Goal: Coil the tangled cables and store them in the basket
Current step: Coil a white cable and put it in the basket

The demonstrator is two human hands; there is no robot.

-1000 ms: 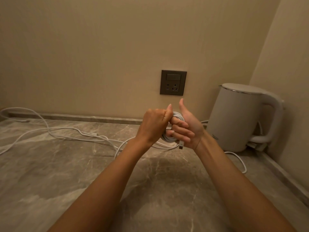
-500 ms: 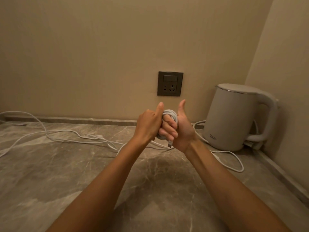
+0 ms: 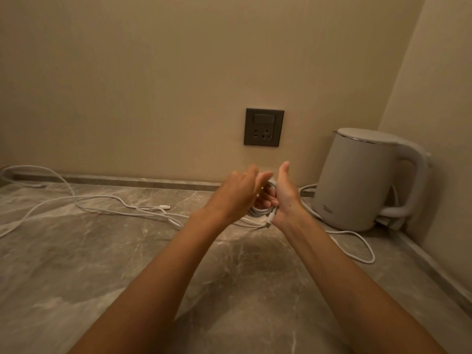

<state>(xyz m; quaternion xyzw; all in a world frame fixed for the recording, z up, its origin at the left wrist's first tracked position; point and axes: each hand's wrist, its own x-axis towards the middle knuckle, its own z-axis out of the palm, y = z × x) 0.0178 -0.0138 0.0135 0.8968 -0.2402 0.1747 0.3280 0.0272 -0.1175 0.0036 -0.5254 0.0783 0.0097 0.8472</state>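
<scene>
Cable coil (image 3: pixel 258 212) held just left of the kettle (image 3: pixel 357 180), right hand (image 3: pixel 286 198) curled round it; left hand (image 3: pixel 237 192) too blurry to call. Loose cables (image 3: pixel 164 207) trailing left could snag & yank loops out imo.

Grey marble countertop (image 3: pixel 76 264). Loose white cables (image 3: pixel 107 199) sprawl across its rear. A white kettle (image 3: pixel 357 180) stands in the far corner.
</scene>
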